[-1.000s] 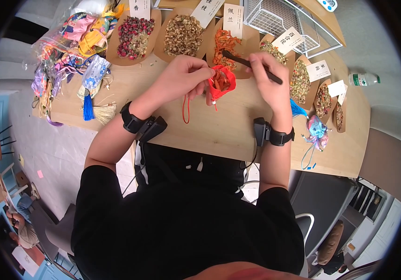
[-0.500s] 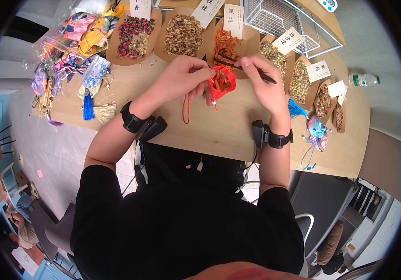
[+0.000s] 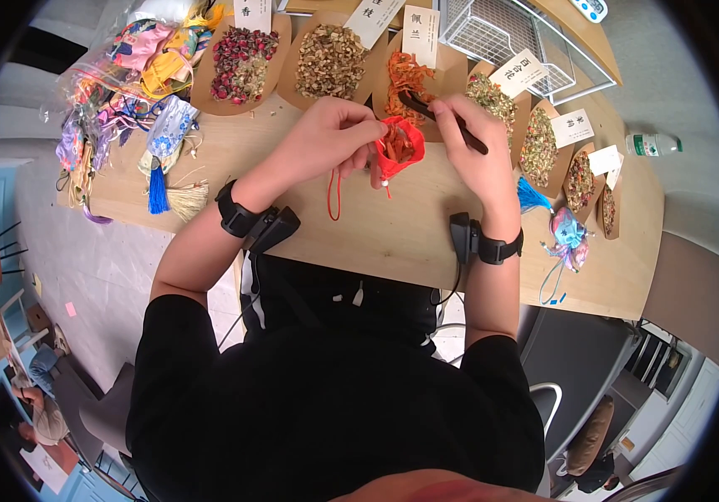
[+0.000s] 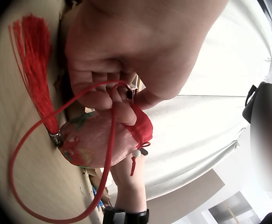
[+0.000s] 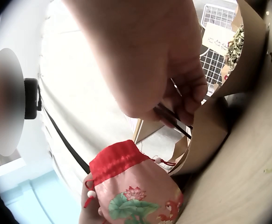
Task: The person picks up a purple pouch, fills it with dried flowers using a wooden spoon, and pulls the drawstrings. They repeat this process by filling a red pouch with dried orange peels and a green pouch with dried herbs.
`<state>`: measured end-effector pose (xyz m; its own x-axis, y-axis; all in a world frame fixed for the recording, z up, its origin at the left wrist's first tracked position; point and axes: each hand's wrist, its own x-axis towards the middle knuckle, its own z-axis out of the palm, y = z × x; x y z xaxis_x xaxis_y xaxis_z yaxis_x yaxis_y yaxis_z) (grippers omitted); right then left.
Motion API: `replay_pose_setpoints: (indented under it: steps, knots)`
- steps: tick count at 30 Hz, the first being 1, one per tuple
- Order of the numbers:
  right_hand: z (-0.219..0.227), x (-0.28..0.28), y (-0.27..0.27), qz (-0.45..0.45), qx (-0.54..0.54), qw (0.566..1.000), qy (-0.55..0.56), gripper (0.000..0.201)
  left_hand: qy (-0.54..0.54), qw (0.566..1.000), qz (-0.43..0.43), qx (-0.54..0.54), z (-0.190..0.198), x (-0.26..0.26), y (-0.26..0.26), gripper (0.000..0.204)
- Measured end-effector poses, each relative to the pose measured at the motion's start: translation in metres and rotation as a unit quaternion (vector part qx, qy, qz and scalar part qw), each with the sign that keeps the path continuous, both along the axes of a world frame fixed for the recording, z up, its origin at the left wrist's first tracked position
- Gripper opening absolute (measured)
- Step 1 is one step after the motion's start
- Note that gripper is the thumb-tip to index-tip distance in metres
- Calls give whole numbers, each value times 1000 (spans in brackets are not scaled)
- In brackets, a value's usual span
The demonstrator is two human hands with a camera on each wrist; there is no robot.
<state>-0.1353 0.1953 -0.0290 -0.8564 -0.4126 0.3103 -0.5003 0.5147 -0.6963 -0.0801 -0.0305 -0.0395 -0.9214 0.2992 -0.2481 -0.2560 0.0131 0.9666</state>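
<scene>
The left hand (image 3: 334,138) pinches the rim of a small pouch with a red mouth (image 3: 400,144), held upright; orange-red dried pieces show inside. In the left wrist view the pouch body (image 4: 96,140) is pink and printed, with a red tassel (image 4: 35,70) and a looped red cord. The right hand (image 3: 478,151) grips a dark slender tool (image 3: 463,132), whose far end is at the orange dried pieces (image 3: 407,79) in a brown paper tray. In the right wrist view the fingers of the right hand (image 5: 173,79) close round the tool, and the pouch (image 5: 138,191) is below them.
More brown trays of dried petals (image 3: 242,63) and herbs (image 3: 332,63) stand along the back with printed cards. A white wire rack (image 3: 502,42) is behind. Tasselled pouches (image 3: 171,130) lie left, a blue pouch (image 3: 569,238) right, and a bottle (image 3: 654,144) lies beyond.
The tool in the right hand has swung and shifted, its far end now against the orange pieces. The right hand has moved slightly left since a second ago. The left hand and pouch have barely moved.
</scene>
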Motion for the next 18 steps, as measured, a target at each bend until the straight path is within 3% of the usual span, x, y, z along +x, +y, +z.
replay_pose_setpoints:
  steps: [8,11,14,18]
  knots:
    - [0,-1,6,-40,-1,999,-27,13,-2,1000,6,-11,1,0,1,31]
    - [-6,-3,12,-66,-127,987,-67,17,0,1000,9,-7,0,0,1,32]
    - [9,-3,26,-35,-226,967,-113,21,-4,1000,14,-10,2,0,1,34]
    - [19,-1,42,100,-288,935,-180,25,5,1000,17,-19,2,0,1,34]
